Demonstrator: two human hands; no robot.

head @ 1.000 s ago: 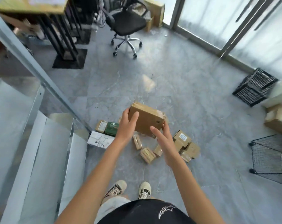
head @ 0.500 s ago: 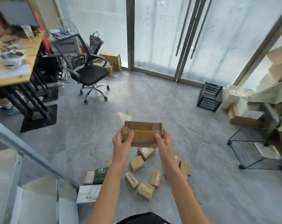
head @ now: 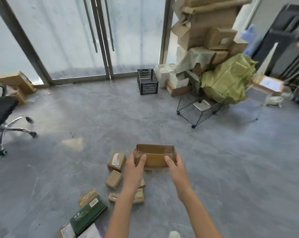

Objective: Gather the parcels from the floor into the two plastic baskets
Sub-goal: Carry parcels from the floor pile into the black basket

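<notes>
Office chair (head: 3, 115) cut off by left edge, back unseen. Small parcels (head: 138, 194) partly hidden behind left forearm. Label text on green box (head: 87, 214) unreadable. Right-edge shelving (head: 289, 42) blurred.

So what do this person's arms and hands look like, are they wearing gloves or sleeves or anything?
No gloves and no sleeves in view: both forearms are bare from the bottom edge of the picture up to the wrists. The left hand and the right hand are bare too, with no ring, watch, bracelet or wristband that I can make out. No markings show on either arm.
</notes>
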